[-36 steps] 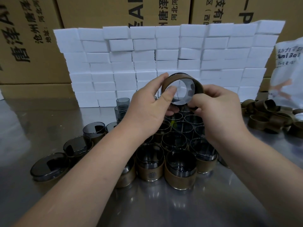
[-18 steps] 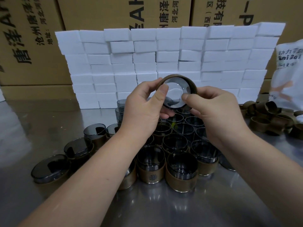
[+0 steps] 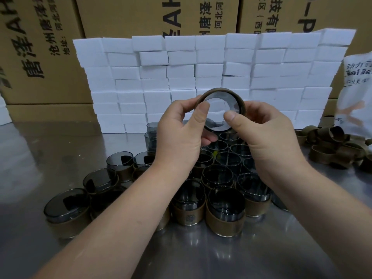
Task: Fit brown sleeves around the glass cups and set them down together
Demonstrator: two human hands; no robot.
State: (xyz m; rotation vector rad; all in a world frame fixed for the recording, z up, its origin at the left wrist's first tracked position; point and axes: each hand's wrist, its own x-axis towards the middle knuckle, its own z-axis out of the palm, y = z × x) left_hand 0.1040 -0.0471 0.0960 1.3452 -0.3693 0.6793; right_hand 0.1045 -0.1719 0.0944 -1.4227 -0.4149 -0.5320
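Held one glass cup [image 3: 219,119] up off the surface [image 3: 201,256], tipped on its side, open end seemingly toward the viewer. Pinched its near rim with the left grip [image 3: 181,137], thumb in front and fingers curled behind. Clamped the opposite side with the right grip [image 3: 265,133] in the same manner. Found the brown sleeve [image 3: 221,91] already ringed round the cup's far end, but could not tell whether seated fully home. Judged this piece to be in the last of its fitting, not yet set down.

Saw many finished sleeved cups [image 3: 225,216] standing packed together directly beneath the raised cup, with a few more [image 3: 68,212] trailing off to the left. Noted bare grey cups [image 3: 151,133] stacked just behind the left grip, without sleeves. Noted a heap of loose sleeves [image 3: 330,152] well apart to the right, beside a white bag [image 3: 358,87]. Passed over the wall of white foam blocks [image 3: 201,67] and the cardboard boxes [image 3: 130,17] behind as no part of the job.

Reckoned the work well under way yet unfinished, with the held cup to be placed among its fellows and the bare stack and spare sleeves to be paired.
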